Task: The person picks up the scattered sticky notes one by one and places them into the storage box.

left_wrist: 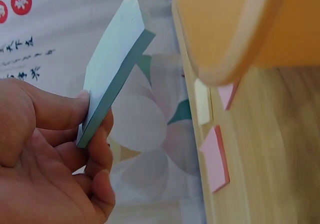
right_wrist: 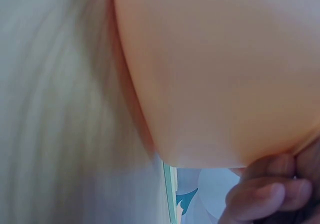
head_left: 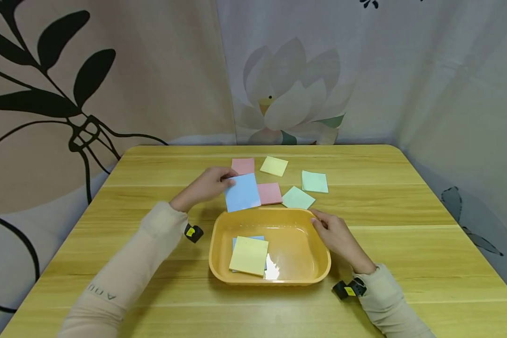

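Observation:
My left hand (head_left: pixel 209 185) pinches one edge of a blue sticky-note pad (head_left: pixel 242 193) between thumb and fingers, above the table beyond the tray's back left. In the left wrist view the pad (left_wrist: pixel 115 58) looks thick and tilted up. My right hand (head_left: pixel 338 234) grips the rim of an orange plastic tray (head_left: pixel 300 281) at its back right corner. From the right wrist, curled fingers (right_wrist: pixel 262 194) show against the tray's outer wall (right_wrist: pixel 210 83). Inside the tray, at its left, a yellow pad (head_left: pixel 249 255) lies over another blue pad (head_left: pixel 259 238), mostly covered.
Behind the tray lie two pink pads, one farther back (head_left: pixel 242 165) and one nearer (head_left: pixel 270 193), a pale yellow pad (head_left: pixel 274 165) and two green pads, the right one (head_left: pixel 314 181) and the left one (head_left: pixel 298 198). A printed curtain (head_left: pixel 173 70) hangs behind the wooden table (head_left: pixel 405 225).

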Demonstrator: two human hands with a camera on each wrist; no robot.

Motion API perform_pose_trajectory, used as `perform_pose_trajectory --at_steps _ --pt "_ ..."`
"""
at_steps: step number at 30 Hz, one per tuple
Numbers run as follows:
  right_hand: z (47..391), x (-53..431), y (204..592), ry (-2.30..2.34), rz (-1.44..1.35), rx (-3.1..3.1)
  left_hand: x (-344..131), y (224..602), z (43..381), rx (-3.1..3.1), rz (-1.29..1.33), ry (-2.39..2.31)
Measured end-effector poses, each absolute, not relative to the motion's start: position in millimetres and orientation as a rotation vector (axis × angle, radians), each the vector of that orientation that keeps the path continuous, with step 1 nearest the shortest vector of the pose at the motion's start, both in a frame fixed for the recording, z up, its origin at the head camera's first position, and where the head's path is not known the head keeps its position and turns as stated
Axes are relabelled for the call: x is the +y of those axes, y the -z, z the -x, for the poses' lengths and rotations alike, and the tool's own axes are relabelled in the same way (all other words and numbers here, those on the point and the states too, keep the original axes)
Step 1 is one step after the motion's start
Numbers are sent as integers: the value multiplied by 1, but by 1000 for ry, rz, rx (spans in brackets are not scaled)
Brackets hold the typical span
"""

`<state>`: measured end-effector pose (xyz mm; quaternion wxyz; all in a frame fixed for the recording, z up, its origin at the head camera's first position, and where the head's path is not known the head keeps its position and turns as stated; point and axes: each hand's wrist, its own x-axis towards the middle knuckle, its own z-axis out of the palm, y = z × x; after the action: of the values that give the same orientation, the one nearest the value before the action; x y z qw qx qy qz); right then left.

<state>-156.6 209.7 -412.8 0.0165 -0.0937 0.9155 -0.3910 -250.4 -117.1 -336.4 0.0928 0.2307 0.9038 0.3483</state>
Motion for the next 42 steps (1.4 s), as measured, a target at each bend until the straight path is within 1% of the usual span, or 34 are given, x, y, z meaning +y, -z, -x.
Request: perform_pose_trajectory --at_steps 16,24,35,42 --pt "157 210 414 1232 291 2838 -104 340 222 2510 -826 -917" --pt "157 211 414 1229 303 2849 -98 344 207 2503 -932 -772" --pt "158 211 415 1230 302 2846 -93 355 199 2474 -995 -668" --pt "158 212 415 1231 305 2848 -89 360 195 2468 -955 -621"
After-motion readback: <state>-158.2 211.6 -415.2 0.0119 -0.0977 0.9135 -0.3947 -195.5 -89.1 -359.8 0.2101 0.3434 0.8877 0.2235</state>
